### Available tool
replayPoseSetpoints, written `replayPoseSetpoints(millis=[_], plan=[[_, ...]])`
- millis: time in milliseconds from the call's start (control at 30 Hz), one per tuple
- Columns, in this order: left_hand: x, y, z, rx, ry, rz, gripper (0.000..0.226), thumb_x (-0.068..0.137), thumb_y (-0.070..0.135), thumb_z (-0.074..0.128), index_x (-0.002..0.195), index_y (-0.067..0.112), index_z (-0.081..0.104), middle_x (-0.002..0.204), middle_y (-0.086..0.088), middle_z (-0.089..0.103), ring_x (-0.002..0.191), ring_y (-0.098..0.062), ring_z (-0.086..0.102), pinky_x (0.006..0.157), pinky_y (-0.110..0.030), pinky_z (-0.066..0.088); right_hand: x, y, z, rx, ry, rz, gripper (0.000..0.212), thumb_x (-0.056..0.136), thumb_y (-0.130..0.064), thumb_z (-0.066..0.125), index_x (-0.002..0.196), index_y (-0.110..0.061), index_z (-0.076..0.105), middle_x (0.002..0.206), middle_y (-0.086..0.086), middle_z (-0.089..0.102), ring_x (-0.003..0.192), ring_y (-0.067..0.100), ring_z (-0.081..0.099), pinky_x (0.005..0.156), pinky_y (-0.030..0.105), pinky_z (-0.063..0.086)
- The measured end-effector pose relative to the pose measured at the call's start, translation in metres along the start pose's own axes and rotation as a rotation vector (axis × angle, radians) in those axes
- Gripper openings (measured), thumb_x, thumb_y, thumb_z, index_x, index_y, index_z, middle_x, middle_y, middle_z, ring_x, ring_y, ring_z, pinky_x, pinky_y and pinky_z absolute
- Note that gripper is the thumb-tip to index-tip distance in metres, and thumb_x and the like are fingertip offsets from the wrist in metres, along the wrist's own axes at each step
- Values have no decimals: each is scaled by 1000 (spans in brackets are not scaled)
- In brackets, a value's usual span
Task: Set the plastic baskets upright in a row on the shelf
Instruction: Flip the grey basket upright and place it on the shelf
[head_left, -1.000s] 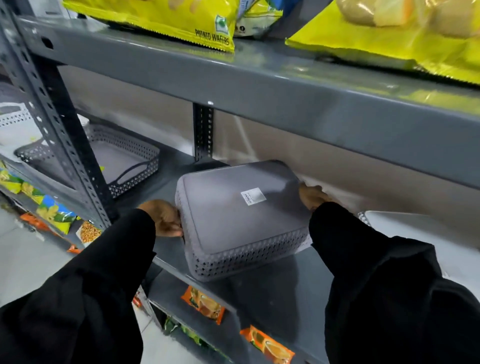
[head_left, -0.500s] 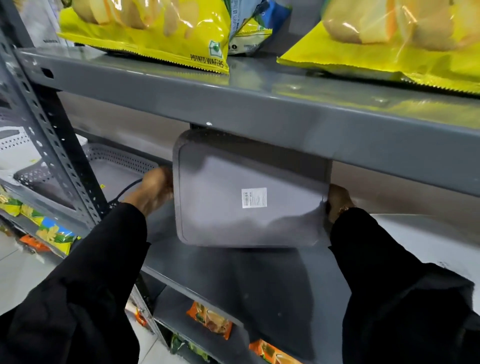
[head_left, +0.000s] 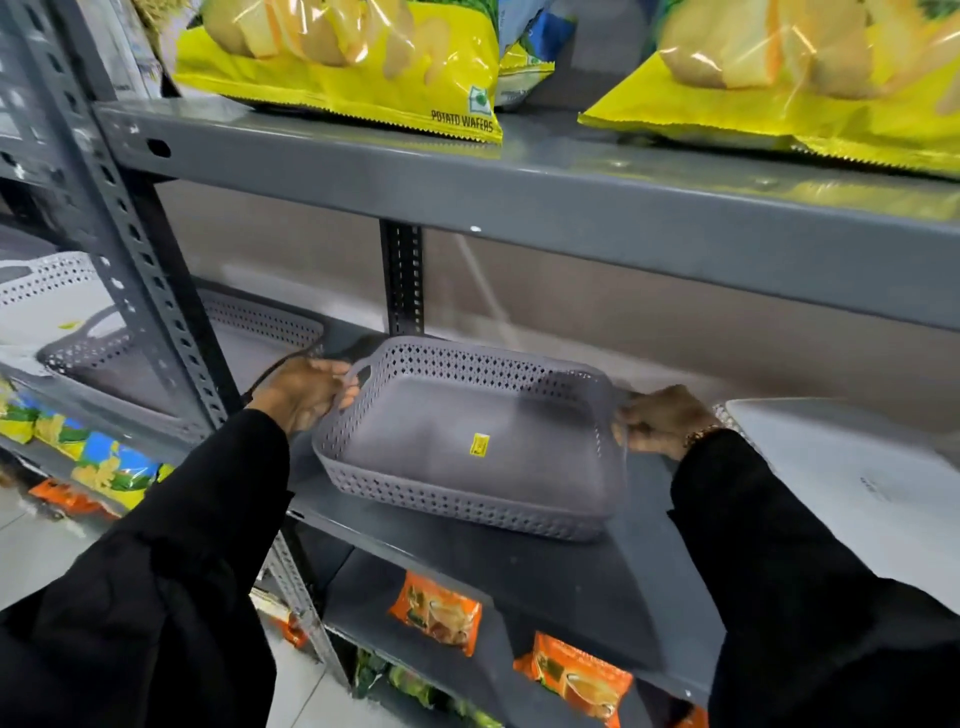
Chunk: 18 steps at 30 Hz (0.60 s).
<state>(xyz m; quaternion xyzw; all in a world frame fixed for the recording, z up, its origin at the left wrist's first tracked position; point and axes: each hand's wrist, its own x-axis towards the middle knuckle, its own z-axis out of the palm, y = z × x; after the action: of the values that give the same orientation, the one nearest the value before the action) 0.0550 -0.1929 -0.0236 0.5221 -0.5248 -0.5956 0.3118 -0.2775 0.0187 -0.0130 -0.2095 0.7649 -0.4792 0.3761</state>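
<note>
From the head camera, a grey basket (head_left: 467, 441) sat open side up on the middle shelf (head_left: 545, 566), a yellow sticker (head_left: 479, 445) on its floor. The left hand (head_left: 304, 392) was closed on the handle at its left end; the right hand (head_left: 662, 418) gripped the right rim. Another grey basket (head_left: 249, 343) stood upright just to the left, past the post (head_left: 150, 291). A white basket (head_left: 841, 462) lay upside down to the right. Yellow chip bags (head_left: 363, 67) lay on the shelf above.

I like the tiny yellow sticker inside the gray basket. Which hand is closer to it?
Right, though it's close. The right hand grips the gray basket's right end, a bit nearer the yellow sticker. The left hand holds the left handle, farther away.
</note>
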Motion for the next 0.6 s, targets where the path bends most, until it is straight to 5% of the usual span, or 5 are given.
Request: replayPoseSetpoints(millis=[300,367,433,533,600], plan=[[5,-19,-1,142,176,60,23,91,-8,52,72,3,59,66,-14,66,59,-22,52,43,-16,48,-29,4,9,-130,-157,244,10,87,7,59,77,4,56,59,16,65,34,16,64,36,26,54],[5,-17,5,303,228,67,19,94,1,49,97,-3,67,95,-20,74,83,-30,63,71,-23,54,-37,6,11,-114,-115,205,12,86,7,61,76,4,55,62,16,64,37,17,65,36,26,54],[-6,-8,17,492,293,22,34,98,9,39,125,-3,57,134,-21,56,121,-32,55,102,-33,45,-45,9,12,-111,-53,160,10,87,3,62,80,4,55,70,16,62,50,20,65,36,24,54],[-27,-1,50,576,409,60,39,96,17,42,126,-4,54,143,-25,45,136,-41,36,115,-49,26,-57,17,8,-120,74,58,7,89,-7,62,85,-2,58,68,12,58,55,19,58,42,22,54],[-42,2,81,597,389,204,38,92,11,43,125,-2,55,136,-26,52,132,-39,42,116,-44,25,-65,26,-7,-112,233,-59,17,89,-10,57,71,-9,59,66,11,57,56,25,56,53,29,52]])
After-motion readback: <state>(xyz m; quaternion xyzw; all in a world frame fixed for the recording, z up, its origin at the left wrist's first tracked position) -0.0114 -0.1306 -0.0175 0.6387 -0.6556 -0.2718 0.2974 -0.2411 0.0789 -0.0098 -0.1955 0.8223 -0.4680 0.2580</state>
